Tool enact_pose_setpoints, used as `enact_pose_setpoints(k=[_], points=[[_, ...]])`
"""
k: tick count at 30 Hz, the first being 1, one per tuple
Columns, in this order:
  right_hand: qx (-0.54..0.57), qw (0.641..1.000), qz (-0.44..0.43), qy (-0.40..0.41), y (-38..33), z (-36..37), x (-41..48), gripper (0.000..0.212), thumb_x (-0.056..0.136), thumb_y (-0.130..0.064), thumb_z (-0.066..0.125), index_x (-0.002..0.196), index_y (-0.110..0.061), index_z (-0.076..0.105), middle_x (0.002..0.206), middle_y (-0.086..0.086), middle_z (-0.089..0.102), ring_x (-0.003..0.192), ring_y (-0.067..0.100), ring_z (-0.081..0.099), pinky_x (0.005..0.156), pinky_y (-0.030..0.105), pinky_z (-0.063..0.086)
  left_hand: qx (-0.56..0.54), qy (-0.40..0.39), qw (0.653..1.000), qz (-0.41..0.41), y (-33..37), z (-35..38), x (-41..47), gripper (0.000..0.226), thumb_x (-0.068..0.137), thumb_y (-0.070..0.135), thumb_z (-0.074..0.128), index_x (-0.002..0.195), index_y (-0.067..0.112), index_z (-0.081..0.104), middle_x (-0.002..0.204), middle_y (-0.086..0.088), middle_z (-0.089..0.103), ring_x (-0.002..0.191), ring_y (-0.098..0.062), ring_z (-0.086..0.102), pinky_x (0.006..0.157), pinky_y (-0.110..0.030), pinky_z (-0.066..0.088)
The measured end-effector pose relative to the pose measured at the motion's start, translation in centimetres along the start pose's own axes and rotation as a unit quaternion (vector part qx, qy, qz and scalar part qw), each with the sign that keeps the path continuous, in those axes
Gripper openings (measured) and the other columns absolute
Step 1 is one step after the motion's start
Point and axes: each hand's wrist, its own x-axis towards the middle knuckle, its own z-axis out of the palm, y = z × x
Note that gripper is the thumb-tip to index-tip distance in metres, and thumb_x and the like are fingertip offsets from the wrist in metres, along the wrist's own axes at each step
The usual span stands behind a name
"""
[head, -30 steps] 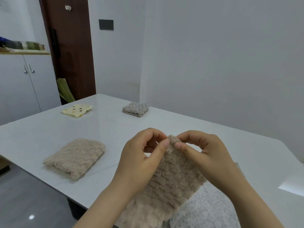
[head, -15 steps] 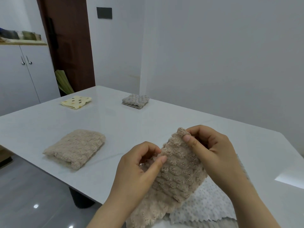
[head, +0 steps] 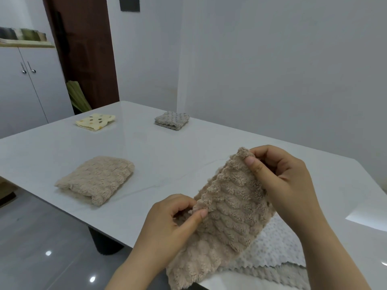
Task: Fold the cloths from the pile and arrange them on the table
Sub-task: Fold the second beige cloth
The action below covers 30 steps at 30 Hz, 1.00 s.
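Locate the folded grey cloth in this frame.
The folded grey cloth lies at the table's far edge in the head view, right of the spotted yellow cloth and beyond the folded beige cloth.

Single head view, close over the white table (head: 167, 155), facing forward and down (door at eleven o'clock).
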Motion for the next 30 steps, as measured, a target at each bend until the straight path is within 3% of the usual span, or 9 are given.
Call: enact_pose_setpoints(k=[5, 8, 13, 16, 20, 25, 30], points=[[-0.009, 1.000, 0.006, 0.008, 0.1, -0.2, 0.0, 0.012, 0.090, -0.015, 0.065, 0.078, -0.018, 0.068, 0.075, 0.013, 0.067, 0.075, 0.037, 0.059, 0.066, 0.041, 0.050, 0.014, -0.012, 1.000, -0.010, -1.0, -0.2, -0.6, 0.031, 0.080, 0.043, 0.068, 0.056, 0.028, 0.054, 0.059, 0.013, 0.049, 0.061, -0.006, 0.047, 0.056, -0.014, 0.032], [-0.013, 1.000, 0.007, 0.022, 0.2, -0.4, 0.0, 0.011, 0.090, -0.015, 0.065, 0.079, -0.017, 0.068, 0.077, 0.016, 0.067, 0.075, 0.039, 0.059, 0.067, 0.045, 0.051, 0.024, -0.023, 0.999, -0.020, -1.6, -0.4, -0.8, 0.028, 0.076, 0.050, 0.063, 0.062, 0.027, 0.061, 0.064, 0.009, 0.056, 0.065, -0.007, 0.052, 0.058, -0.016, 0.036], [-0.018, 0.999, 0.011, 0.043, 0.1, -0.6, 0.4, 0.010, 0.089, -0.017, 0.066, 0.079, -0.018, 0.068, 0.077, 0.013, 0.067, 0.069, 0.032, 0.057, 0.064, 0.029, 0.045, 0.029, -0.027, 0.999, -0.036, -2.6, -1.0, -1.0, 0.033, 0.070, 0.058, 0.058, 0.064, 0.026, 0.065, 0.066, 0.010, 0.059, 0.064, -0.006, 0.054, 0.057, -0.014, 0.037], [-0.020, 0.998, 0.018, 0.056, -0.1, -0.6, 0.6, 0.012, 0.089, -0.017, 0.065, 0.078, -0.021, 0.068, 0.076, 0.005, 0.068, 0.067, 0.016, 0.056, 0.062, 0.022, 0.045, 0.028, -0.025, 0.999, -0.035, -3.0, -1.2, -1.1, 0.040, 0.068, 0.061, 0.056, 0.069, 0.023, 0.068, 0.071, 0.004, 0.063, 0.068, -0.012, 0.058, 0.061, -0.023, 0.043], [-0.024, 0.997, 0.023, 0.072, -0.2, -0.9, 0.7, 0.012, 0.090, -0.018, 0.065, 0.079, -0.021, 0.068, 0.077, 0.004, 0.069, 0.069, 0.014, 0.057, 0.063, 0.023, 0.046, 0.043, -0.034, 0.998, -0.032, -3.4, -1.7, -1.3, 0.044, 0.069, 0.062, 0.054, 0.064, 0.020, 0.065, 0.067, 0.000, 0.061, 0.067, -0.015, 0.056, 0.062, -0.027, 0.043], [-0.025, 0.994, 0.031, 0.098, -0.1, -1.3, 1.1, 0.009, 0.090, -0.018, 0.064, 0.083, -0.017, 0.069, 0.081, 0.011, 0.070, 0.069, 0.012, 0.057, 0.061, 0.017, 0.045, 0.058, -0.042, 0.996, -0.053, -3.4, -2.4, -1.5, 0.022, 0.075, 0.042, 0.066, 0.064, 0.023, 0.066, 0.067, 0.010, 0.063, 0.070, -0.007, 0.059, 0.061, -0.011, 0.040], [-0.021, 0.992, 0.038, 0.115, 0.3, -1.4, 1.3, 0.009, 0.090, -0.019, 0.064, 0.083, -0.016, 0.069, 0.083, 0.013, 0.070, 0.069, 0.010, 0.056, 0.061, 0.013, 0.043, 0.078, -0.052, 0.993, -0.070, -3.6, -3.0, -1.7, 0.020, 0.081, 0.025, 0.071, 0.061, 0.028, 0.067, 0.071, 0.014, 0.066, 0.075, -0.004, 0.062, 0.066, -0.010, 0.043]])
